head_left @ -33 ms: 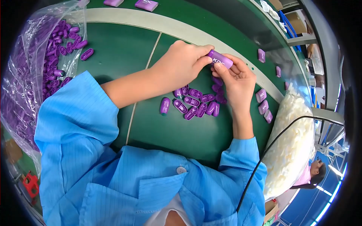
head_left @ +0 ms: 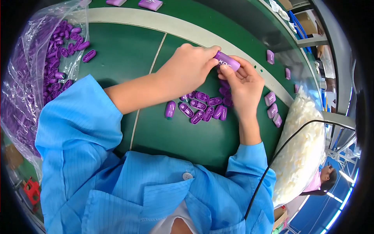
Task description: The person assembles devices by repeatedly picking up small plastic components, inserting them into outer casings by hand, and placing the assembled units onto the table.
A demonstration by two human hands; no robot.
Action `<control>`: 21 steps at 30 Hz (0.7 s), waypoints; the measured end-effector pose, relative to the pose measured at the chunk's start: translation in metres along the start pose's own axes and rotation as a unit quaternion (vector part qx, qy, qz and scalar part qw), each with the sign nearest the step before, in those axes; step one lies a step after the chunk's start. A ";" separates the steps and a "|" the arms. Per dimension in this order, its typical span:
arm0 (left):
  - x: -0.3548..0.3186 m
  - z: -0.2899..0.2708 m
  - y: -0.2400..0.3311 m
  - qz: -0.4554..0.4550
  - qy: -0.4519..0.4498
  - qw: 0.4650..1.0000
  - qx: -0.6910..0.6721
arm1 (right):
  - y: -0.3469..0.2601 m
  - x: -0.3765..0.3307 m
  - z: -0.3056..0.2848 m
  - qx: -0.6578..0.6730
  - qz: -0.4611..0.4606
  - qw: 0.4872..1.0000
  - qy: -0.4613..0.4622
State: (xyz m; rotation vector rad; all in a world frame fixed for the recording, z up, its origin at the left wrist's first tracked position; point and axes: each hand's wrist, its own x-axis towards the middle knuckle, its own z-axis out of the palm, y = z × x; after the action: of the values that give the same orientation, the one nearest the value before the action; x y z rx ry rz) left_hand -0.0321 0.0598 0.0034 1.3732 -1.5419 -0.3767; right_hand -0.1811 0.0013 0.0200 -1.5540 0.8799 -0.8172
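- Purple case (head_left: 229, 62) is held in the air by both hands, over the far part of a green work surface (head_left: 183, 142), close to the pale rim (head_left: 128, 16) that borders it.
- Beyond that rim, a green strip (head_left: 218, 23) is curved along the far and right sides.
- At the left, a clear plastic bag (head_left: 23, 85) is filled with small purple pieces, some of which are spilled toward its mouth.
- At the right, a bulging clear bag (head_left: 300, 144) is packed with pale pieces.
- By the left hand (head_left: 187, 64), reached across from the left, the left end of the case is pinched between thumb and forefinger; the state of its other fingers cannot be told.
- By the right hand (head_left: 245, 80), the right part is gripped, the thumb pressed on the lettered face and the fingers bent behind, partly hidden.
- Similar flat purple cases (head_left: 272, 110) are laid on the strip, three of them grouped at the right and others placed farther off.
- On the near side of the hands, loose purple pieces (head_left: 198, 105) are clustered on the surface, several with the hollow side turned up; some are partly covered by the right hand.
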 end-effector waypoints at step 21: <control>0.027 -0.013 -0.007 -0.207 -0.055 0.904 -0.370 | -0.009 0.012 -0.005 0.158 0.147 0.955 -0.205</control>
State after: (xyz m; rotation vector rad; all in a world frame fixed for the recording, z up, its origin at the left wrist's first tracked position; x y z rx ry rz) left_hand -0.0140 0.0382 0.0162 1.0494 -0.9960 -1.1871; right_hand -0.1789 -0.0107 0.0301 -1.2108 0.6172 -0.3772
